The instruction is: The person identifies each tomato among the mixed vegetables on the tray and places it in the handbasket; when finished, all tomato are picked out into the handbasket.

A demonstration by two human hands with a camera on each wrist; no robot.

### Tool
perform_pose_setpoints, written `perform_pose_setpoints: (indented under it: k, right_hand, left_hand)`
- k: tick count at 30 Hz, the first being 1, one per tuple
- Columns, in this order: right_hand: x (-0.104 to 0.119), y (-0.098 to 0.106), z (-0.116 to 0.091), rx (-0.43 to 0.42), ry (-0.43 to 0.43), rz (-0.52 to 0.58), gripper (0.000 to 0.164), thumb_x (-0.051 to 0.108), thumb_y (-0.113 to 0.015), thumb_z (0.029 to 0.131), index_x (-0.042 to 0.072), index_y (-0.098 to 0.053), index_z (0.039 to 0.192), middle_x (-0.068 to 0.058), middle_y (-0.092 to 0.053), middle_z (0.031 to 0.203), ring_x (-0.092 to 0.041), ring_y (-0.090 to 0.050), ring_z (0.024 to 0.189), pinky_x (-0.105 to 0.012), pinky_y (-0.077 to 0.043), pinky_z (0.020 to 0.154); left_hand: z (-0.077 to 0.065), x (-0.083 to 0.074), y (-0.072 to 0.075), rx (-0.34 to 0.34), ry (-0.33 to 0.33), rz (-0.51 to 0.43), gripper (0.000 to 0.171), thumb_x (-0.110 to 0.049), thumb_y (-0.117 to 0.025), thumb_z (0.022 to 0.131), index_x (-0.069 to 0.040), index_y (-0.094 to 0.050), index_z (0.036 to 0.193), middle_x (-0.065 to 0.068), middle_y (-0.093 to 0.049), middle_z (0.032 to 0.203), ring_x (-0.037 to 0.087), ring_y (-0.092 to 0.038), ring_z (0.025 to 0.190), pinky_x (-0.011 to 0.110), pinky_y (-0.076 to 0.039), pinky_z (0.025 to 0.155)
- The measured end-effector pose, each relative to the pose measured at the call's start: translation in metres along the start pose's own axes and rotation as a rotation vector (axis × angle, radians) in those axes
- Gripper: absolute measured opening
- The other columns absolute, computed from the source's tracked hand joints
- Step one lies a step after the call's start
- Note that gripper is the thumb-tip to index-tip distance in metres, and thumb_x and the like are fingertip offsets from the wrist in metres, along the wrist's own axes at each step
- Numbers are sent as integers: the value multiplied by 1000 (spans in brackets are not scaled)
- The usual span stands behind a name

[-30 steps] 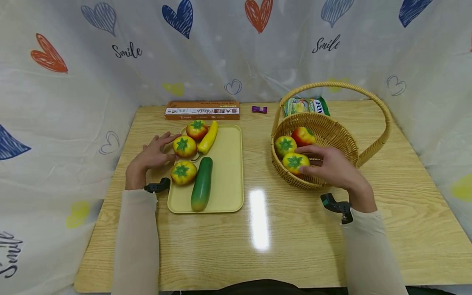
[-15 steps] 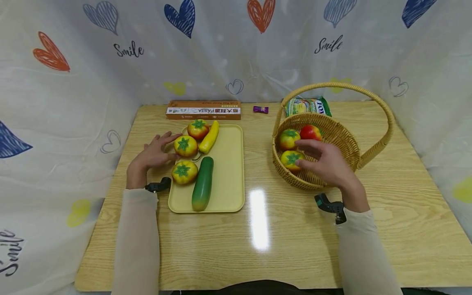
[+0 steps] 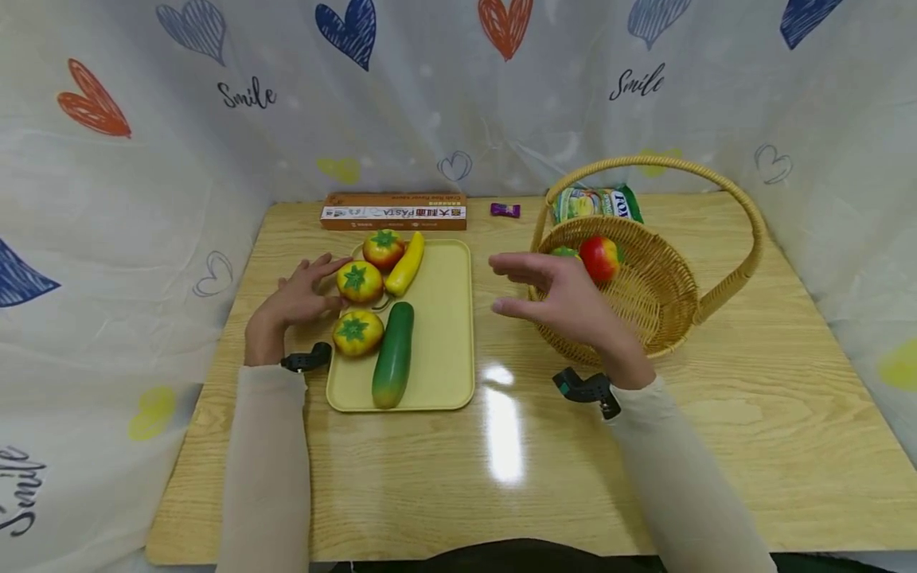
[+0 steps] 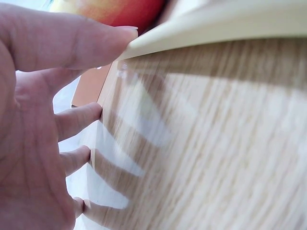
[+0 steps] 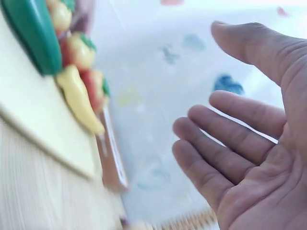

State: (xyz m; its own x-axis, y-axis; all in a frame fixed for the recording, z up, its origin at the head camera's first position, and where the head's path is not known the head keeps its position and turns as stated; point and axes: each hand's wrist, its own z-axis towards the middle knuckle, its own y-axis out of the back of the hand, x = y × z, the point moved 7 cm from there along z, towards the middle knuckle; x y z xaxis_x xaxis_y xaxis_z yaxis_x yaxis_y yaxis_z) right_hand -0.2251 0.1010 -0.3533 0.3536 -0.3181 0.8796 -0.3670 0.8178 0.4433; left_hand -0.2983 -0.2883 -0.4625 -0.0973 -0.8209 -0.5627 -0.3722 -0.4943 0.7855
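My left hand (image 3: 295, 301) rests at the left edge of a pale yellow tray (image 3: 440, 334); in the left wrist view its thumb (image 4: 91, 40) touches the rim and its fingers are relaxed. Round yellow-orange fruits with green star-shaped tops (image 3: 360, 283), a yellow pepper (image 3: 405, 267) and a green cucumber-like vegetable (image 3: 392, 358) lie on the tray. My right hand (image 3: 562, 306), holding nothing, hovers above the left rim of a wicker basket (image 3: 655, 298). In the basket, a red-yellow fruit (image 3: 598, 258) shows, and a green-topped fruit (image 3: 566, 251) is mostly hidden by the hand.
A pasta box (image 3: 394, 212) lies behind the tray. To its right is a small purple wrapped candy (image 3: 505, 210). A green snack bag (image 3: 598, 204) stands behind the basket, whose tall arched handle (image 3: 745, 215) rises over it. A printed curtain (image 3: 430, 103) bounds the table's back.
My right hand has let go of the fruits in the basket and moved left, out over the rim. The red-yellow fruit has turned and shifted slightly right. My left hand stays put.
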Motion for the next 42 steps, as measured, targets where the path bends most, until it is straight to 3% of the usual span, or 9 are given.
perform_pose_setpoints:
  k: [5, 10, 16, 20, 25, 31, 35, 42]
  right_hand:
    - [11, -37, 23, 58, 27, 54, 52, 37, -82, 84, 27, -66, 133, 9, -67, 131, -11, -62, 123, -32, -49, 106]
    - [16, -80, 47, 150, 106, 32, 54, 39, -81, 84, 24, -65, 134, 6, -68, 130, -11, -64, 120, -29, -49, 105]
    - [6, -131, 69, 268, 128, 26, 59, 43, -80, 84, 22, -64, 136, 8, -66, 134, -17, -64, 124, -29, -48, 106]
    - [1, -154, 81, 310, 149, -38, 63, 48, -78, 84, 21, -62, 139, 4, -66, 135, -16, -63, 124, -29, -49, 105]
    - [0, -173, 93, 342, 183, -139, 63, 48, -77, 85, 18, -62, 139, 3, -66, 135, -11, -61, 120, -24, -47, 102]
    - [-7, -187, 102, 386, 168, -220, 58, 41, -78, 87, 20, -62, 138, 9, -65, 132, -6, -59, 116, -27, -47, 104]
    - [-10, -196, 105, 408, 168, -302, 55, 38, -78, 88, 21, -62, 138, 10, -64, 132, -3, -56, 118, -23, -43, 106]
    - [0, -197, 103, 412, 226, -344, 51, 35, -75, 91, 18, -62, 137, 6, -64, 132, -6, -56, 120, -22, -42, 106]
  left_hand:
    - [1, -1, 0, 3, 1, 5, 78, -30, -71, 91, -28, -32, 159, 19, -8, 169, 56, 5, 150, 85, 9, 103]
    - [-1, -1, 1, -4, -1, -2, 78, -28, -71, 91, -27, -33, 159, 19, -8, 169, 56, 6, 150, 85, 9, 102]
    - [-3, -3, 0, -3, -5, 13, 77, -28, -70, 93, -27, -32, 159, 19, -8, 169, 55, 6, 150, 85, 8, 103]
    - [-3, -2, 1, -7, -6, 20, 76, -28, -69, 93, -27, -32, 159, 18, -7, 169, 54, 7, 151, 85, 8, 103]
    - [-4, -3, 2, -8, -19, 16, 77, -32, -70, 93, -27, -31, 159, 18, -7, 169, 54, 7, 151, 85, 8, 103]
    - [-3, -2, 2, -14, -19, 7, 78, -30, -72, 92, -27, -32, 159, 19, -8, 168, 56, 6, 150, 86, 9, 102]
    - [-2, -1, 1, -18, -10, 7, 78, -31, -72, 91, -28, -33, 158, 19, -9, 168, 55, 5, 150, 86, 8, 102]
    - [-2, -1, 1, -20, -5, 2, 77, -30, -71, 92, -29, -33, 158, 18, -9, 169, 55, 5, 150, 85, 9, 102]
